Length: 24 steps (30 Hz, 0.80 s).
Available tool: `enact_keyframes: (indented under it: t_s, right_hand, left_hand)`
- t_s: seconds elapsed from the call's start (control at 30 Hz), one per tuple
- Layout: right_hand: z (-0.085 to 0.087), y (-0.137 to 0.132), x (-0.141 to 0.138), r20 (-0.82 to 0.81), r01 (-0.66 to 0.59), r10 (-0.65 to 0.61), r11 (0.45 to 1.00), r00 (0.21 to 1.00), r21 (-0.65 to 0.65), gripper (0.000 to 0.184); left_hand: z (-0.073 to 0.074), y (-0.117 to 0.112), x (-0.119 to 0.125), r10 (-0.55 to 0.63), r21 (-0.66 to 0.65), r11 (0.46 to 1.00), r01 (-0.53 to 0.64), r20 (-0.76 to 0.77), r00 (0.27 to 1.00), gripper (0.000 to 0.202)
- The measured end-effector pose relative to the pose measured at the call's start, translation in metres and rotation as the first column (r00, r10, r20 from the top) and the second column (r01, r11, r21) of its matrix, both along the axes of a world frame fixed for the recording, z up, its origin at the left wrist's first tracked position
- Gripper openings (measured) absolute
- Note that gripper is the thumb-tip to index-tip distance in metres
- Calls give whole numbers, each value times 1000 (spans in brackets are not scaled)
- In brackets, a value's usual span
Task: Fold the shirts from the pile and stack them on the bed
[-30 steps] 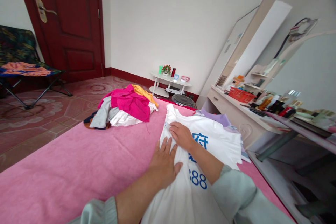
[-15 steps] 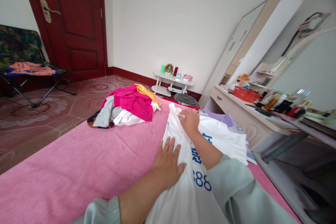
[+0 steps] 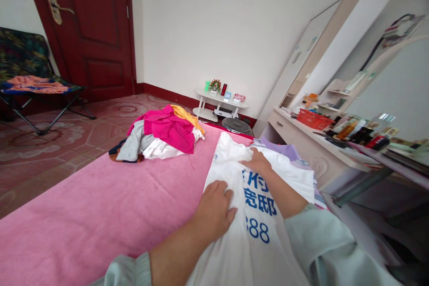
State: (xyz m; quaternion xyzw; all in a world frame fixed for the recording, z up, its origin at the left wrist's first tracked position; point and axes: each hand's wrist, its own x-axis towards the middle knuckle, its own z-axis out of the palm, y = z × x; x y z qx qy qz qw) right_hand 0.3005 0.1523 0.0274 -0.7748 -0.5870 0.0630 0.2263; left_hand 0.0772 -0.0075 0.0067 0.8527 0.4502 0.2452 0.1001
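Observation:
A white T-shirt [image 3: 231,250] with blue lettering and digits lies lengthwise before me on the pink bedspread [image 3: 127,214], its left side folded over. My left hand [image 3: 214,210] rests on the folded part, palm down, fingers a little bent and thumb out to the side. Farther up, my right hand [image 3: 259,163] has the fold's edge near the shoulder between thumb and fingers. Beyond my right forearm lies another white garment [image 3: 298,178], on top of purple and striped clothes [image 3: 281,148].
A loose heap of clothes [image 3: 167,129], pink, grey, white and yellow, sits at the bed's far left. On the right stands a dressing table [image 3: 308,143] with a red basket [image 3: 314,119] and several bottles. A folding chair [image 3: 36,85] stands by the door [image 3: 83,31].
My right hand has moved right and slightly nearer, drawing the shirt's upper edge over; more lettering shows. My left hand stays on the shirt, with its fingers now closer together and more bent.

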Motion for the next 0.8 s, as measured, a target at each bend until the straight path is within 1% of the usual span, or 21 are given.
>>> enact_keyframes:
  t_s: [0.03,0.13,0.17,0.2,0.27,0.3,0.4,0.43,0.5,0.57,0.6,0.63,0.73,0.8]
  right_hand:
    - [3,-2,-2,10,-15,15,1000,1000,-11,68]
    - [10,-6,-1,-126,22,-17,999,992,38,27]
    - [11,-6,2,-185,54,-41,996,982,64,20]
    - [11,-5,5,-244,91,-68,993,967,82,17]
    - [10,-4,13,-374,170,-129,982,919,79,20]
    - [9,-4,16,-442,203,-159,978,883,55,22]
    - [8,-9,23,-588,231,-216,972,779,-50,27]
    - [8,-13,24,-630,218,-221,972,745,-84,30]
    - [10,-22,24,-721,141,-197,980,664,-138,34]
    - [10,-30,22,-787,48,-146,988,599,-147,30]
    - [10,-34,20,-802,22,-121,991,585,-134,29]
    - [9,-37,19,-801,18,-103,993,590,-114,28]
    - [5,-42,19,-732,105,-117,993,671,-62,27]
    - [3,-46,22,-664,172,-148,985,733,-29,36]
  left_hand:
    - [1,1,0,-5,5,1000,5,0,1000,27]
    - [1,3,0,-17,13,1000,17,-5,1000,23]
    - [0,3,0,-18,15,1000,18,-3,1000,22]
    - [0,3,0,-21,17,1000,21,0,1000,21]
    - [0,4,-1,-28,21,999,28,6,1000,18]
    - [0,3,-1,-30,23,999,30,8,1000,17]
    - [0,3,-1,-32,27,999,32,11,999,14]
    - [0,3,-1,-33,30,999,32,13,999,13]
    - [0,3,-1,-41,36,999,40,19,999,11]
    - [0,3,-1,-52,43,998,50,29,998,8]
    - [0,3,-1,-56,47,997,54,36,998,7]
    - [0,4,-1,-60,50,997,58,44,997,7]
    - [-1,4,-1,-73,54,996,69,65,995,5]
    - [0,4,-2,-81,50,996,77,77,994,4]
